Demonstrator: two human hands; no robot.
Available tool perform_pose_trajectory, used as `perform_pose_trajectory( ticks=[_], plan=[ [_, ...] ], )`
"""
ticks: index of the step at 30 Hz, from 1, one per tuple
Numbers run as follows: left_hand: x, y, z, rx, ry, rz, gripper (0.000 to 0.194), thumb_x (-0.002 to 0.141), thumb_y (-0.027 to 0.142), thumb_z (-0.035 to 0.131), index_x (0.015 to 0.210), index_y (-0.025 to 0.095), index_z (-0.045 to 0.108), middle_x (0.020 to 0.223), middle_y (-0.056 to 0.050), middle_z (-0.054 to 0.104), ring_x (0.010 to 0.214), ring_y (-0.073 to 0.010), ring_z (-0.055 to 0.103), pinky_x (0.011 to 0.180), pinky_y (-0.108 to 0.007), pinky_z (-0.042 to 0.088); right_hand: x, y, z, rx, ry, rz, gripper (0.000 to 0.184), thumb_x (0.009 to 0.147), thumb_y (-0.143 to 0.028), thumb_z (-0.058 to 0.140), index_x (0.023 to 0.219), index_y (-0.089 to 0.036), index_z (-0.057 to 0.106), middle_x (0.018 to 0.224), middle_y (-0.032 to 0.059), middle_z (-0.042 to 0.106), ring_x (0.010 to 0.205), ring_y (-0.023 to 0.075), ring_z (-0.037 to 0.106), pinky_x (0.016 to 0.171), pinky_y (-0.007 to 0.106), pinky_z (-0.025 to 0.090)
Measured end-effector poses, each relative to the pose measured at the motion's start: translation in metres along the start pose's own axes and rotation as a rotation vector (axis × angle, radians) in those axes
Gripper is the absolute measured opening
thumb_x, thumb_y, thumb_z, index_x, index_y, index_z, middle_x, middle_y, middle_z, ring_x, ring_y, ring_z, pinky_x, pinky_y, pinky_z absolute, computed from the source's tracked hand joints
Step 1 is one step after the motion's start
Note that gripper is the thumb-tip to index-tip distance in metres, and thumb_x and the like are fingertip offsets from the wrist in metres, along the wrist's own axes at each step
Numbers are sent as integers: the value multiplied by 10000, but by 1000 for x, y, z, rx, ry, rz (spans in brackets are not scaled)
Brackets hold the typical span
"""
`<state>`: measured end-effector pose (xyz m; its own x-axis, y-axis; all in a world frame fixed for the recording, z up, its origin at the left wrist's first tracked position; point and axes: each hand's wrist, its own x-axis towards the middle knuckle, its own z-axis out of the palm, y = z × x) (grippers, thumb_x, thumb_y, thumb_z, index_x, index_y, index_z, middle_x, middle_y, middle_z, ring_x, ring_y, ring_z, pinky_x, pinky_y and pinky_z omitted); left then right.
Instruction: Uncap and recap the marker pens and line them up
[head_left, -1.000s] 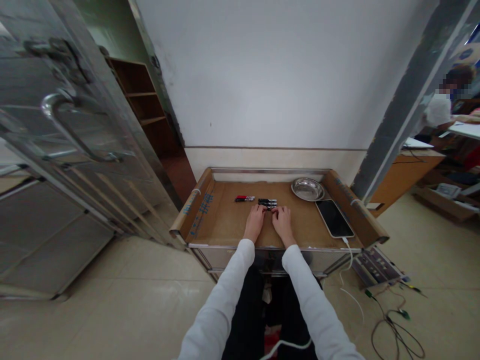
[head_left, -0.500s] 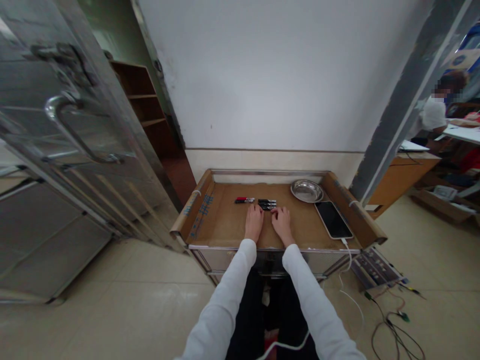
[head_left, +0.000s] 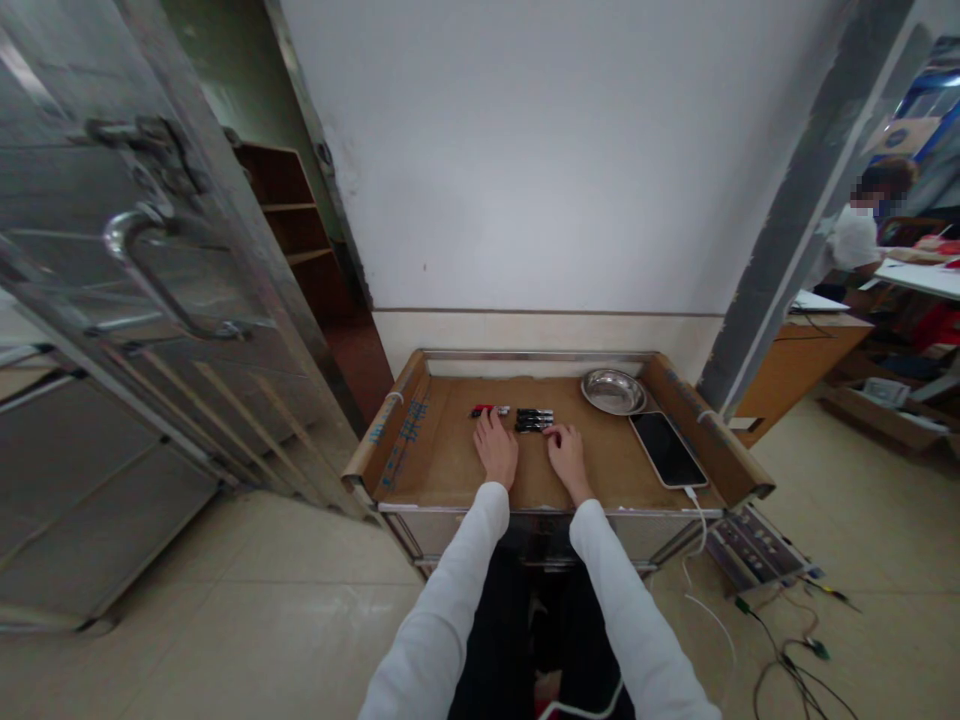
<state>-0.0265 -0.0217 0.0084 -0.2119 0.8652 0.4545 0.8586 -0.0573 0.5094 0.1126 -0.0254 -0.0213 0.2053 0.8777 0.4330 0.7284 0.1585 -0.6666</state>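
White wall (head_left: 540, 160) above a brown cardboard-lined cart (head_left: 450, 470), centre. Left hand (head_left: 496, 450), fingers spread, reaches the red-and-black pens (head_left: 504, 411); right hand (head_left: 568, 458), fingers curled, grip unclear, beside black pens (head_left: 534, 420). Long axes horizontal, paler ends rightward.

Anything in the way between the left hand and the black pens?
Nothing visible stands between the left hand and the black pens. The right hand is at their near right corner, outside that gap; the metal dish lies farther right.
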Motion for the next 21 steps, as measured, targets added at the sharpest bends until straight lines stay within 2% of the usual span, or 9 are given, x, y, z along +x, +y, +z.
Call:
perform_pose_trajectory(
  ticks=[2,4,7,9,14,18,21],
  plan=[
    [4,-7,0,-1,-16,-16,496,805,100,464,1300,132,436,1415,-206,403,1324,-333,364,1052,-520,312,0,0,-2,58,-5,6,229,791,-141,418,801,-190,642,870,85,622,873,222,527,838,338,396],
    [10,-14,-3,6,-41,14,484,820,101,441,1301,156,447,1422,-188,410,1351,-325,326,1063,-530,287,0,-1,-5,115,-7,12,225,785,-145,422,790,-197,640,862,77,621,873,221,534,843,341,406],
    [18,-24,-11,65,-77,39,388,857,132,415,1230,170,513,1335,-171,499,1284,-313,399,1036,-525,308,-1,-2,-8,191,-9,26,215,771,-150,429,773,-201,638,860,71,628,882,218,550,851,343,416],
    [22,-31,-19,118,-119,97,320,880,151,401,1156,165,562,1202,-160,572,1169,-291,482,1001,-482,342,-2,-4,-9,239,-11,41,214,765,-165,430,772,-199,641,856,69,634,869,214,562,836,338,425],
    [20,-49,-38,155,-164,91,285,914,190,398,1120,205,594,1135,-119,577,1036,-256,522,911,-413,388,-2,-8,-11,379,11,64,212,783,-249,441,789,-189,644,867,67,649,849,200,584,814,323,438],
    [12,-60,-46,63,-174,4,221,900,238,479,1054,222,636,1074,-105,588,1026,-259,524,891,-424,403,-2,-13,-12,492,0,85,239,809,-327,459,851,-186,649,946,75,671,904,196,592,848,326,440],
    [5,-58,-45,-172,-243,33,165,868,231,540,983,215,658,983,-78,608,964,-228,556,869,-401,441,-3,-18,-12,592,-21,118,268,813,-400,500,900,-199,655,980,68,679,903,193,598,832,321,452]
  ],
)
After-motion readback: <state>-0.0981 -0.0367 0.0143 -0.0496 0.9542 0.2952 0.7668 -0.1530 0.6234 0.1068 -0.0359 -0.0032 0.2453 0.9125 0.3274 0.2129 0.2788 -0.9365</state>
